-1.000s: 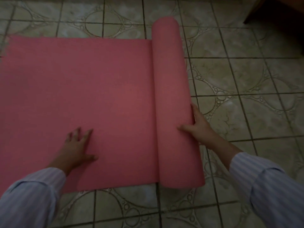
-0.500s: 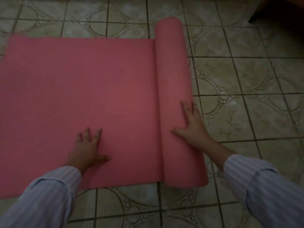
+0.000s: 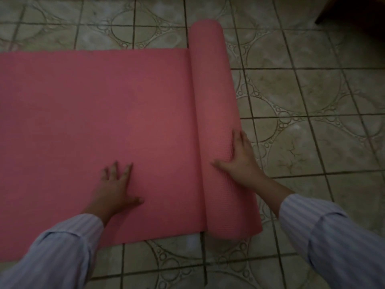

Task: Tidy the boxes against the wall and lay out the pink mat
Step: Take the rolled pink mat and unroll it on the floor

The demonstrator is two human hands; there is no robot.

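The pink mat [image 3: 93, 126] lies partly unrolled on the tiled floor, its flat part reaching to the left edge of the view. Its still-rolled part [image 3: 214, 97] runs from far to near at the mat's right side. My left hand [image 3: 116, 188] presses flat on the unrolled surface, fingers spread. My right hand [image 3: 239, 161] rests palm down on the right flank of the roll near its close end, fingers laid along it and thumb across the top. No boxes are in view.
Patterned grey-green floor tiles [image 3: 312, 132] stretch to the right of the roll and in front of the mat. A dark piece of wooden furniture [image 3: 354, 9] stands at the top right corner.
The roll has shifted a little to the right, so more flat mat shows. My left hand has slid right across the mat. My right hand now lies further over the roll.
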